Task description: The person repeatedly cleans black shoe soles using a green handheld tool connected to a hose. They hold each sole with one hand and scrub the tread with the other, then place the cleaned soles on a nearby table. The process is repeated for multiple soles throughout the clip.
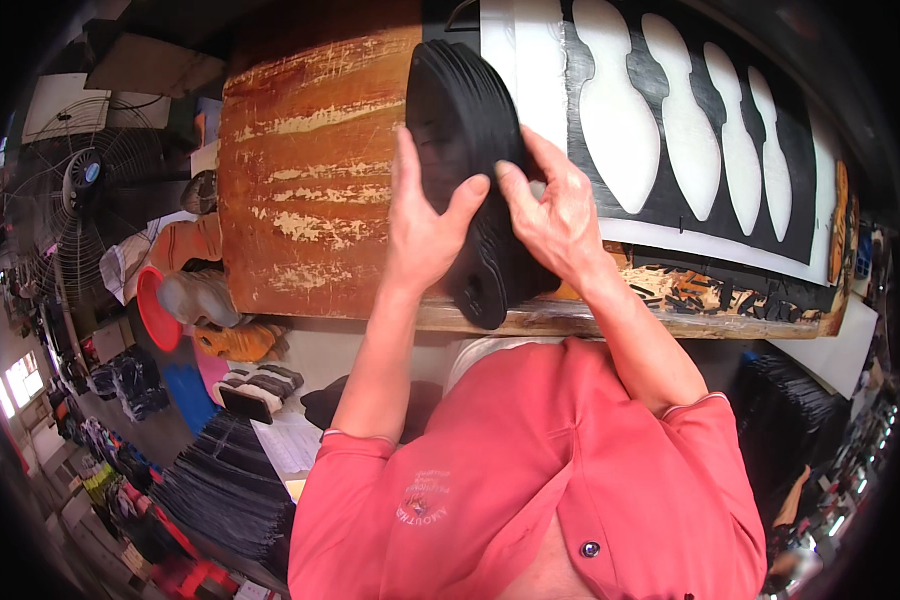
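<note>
Holding a stack of black pieces (462, 120) at twelve o'clock are the left hand (425, 235), thumb spread, and curved right hand (562, 212), with a red dish-like thing (151, 300) at nine, contents unclear.

The stack (455, 130) is black, 4 shapes (690, 130) white, the fan (80, 182) perhaps grey.

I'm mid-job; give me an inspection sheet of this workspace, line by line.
Surface: brown wooden worktop, scuffed pale in places; black sheet at right, showing four long white shapes.
Job's things: stack of flat black pieces, between the hands.
Clutter: dark scraps along the front edge, right.
Hands: left hand open against the stack's left side; right hand at its right.
Cables: nothing clearly seen.
Surroundings: wire-caged fan at left; dark stacked pieces, lower left.
</note>
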Demonstrator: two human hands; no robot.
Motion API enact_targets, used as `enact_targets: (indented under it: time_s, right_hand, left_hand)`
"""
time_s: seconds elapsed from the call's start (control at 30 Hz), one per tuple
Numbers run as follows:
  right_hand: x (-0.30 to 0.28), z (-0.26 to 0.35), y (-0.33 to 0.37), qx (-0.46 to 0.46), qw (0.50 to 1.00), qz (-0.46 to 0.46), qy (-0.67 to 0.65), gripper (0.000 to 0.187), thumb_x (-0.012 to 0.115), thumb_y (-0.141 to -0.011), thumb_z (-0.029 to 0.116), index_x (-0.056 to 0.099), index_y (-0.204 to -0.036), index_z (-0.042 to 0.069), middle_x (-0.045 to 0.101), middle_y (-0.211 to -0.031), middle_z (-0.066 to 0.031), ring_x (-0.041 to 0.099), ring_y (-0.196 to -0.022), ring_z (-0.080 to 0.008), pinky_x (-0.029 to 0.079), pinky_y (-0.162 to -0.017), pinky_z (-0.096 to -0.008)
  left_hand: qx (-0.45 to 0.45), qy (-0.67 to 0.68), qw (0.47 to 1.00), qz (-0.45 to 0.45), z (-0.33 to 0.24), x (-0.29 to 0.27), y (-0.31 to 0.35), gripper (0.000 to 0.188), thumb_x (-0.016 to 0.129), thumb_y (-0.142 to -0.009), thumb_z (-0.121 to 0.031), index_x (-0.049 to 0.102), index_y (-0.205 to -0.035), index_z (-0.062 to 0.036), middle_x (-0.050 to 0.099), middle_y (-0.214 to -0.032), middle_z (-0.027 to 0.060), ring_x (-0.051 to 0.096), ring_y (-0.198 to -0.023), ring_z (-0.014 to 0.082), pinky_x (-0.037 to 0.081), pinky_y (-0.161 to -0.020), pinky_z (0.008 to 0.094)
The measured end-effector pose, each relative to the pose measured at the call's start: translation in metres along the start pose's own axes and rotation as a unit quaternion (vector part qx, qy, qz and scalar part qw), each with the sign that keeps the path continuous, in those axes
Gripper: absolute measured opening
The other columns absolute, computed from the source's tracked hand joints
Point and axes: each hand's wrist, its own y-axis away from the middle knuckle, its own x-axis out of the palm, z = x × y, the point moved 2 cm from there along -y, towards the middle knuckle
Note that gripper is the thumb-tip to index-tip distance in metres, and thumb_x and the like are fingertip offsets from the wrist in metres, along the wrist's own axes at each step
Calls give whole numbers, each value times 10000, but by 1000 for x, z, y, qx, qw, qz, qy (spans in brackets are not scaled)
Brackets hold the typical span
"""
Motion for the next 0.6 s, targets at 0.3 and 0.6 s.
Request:
enact_targets:
  time_s: [0.3, 0.6]
  right_hand:
    - [-3, -20, 5, 192, 962, 115, -153, 362, 702, -992, 165, 674, -1302, -18, 770, -984, -117, 671, -792, -135, 547, -734, -305]
    - [19, 12, 28, 187, 927, 112, -306, 417, 696, -1020, 109, 585, -1344, -129, 762, -1142, -185, 712, -993, -154, 586, -848, -302]
  left_hand:
    - [68, -157, 985, -18, -10, 21, 6, 1001, 742, -996, -477, 213, -1686, 19, 163, -1706, 404, 174, -1579, 597, 221, -1284, 626]
    - [-53, 3, 998, 34, -30, -35, 2, 770, 661, -1056, -292, 311, -1621, 97, 421, -1607, 372, 429, -1503, 495, 349, -1254, 510]
